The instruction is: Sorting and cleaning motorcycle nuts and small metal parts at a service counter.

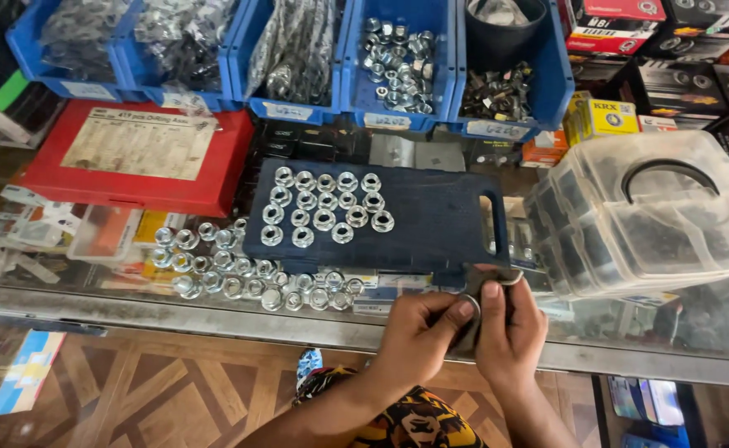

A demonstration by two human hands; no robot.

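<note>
Head view: both hands are meeting at the near edge of the glass counter (65,292). The left hand (418,332) and right hand (509,328) are pressing close together, pinching a small dark pouch (470,328) between fingers and thumbs; a metal ring seems to be showing at the thumb tip. Flange nuts (323,207) are sitting in rows on the dark blue case (431,220); loose nuts (240,278) are lying on the glass just left of it. Judgement: the pouch is being opened or filled; the next move is calling for a steady two-handed grip.
</note>
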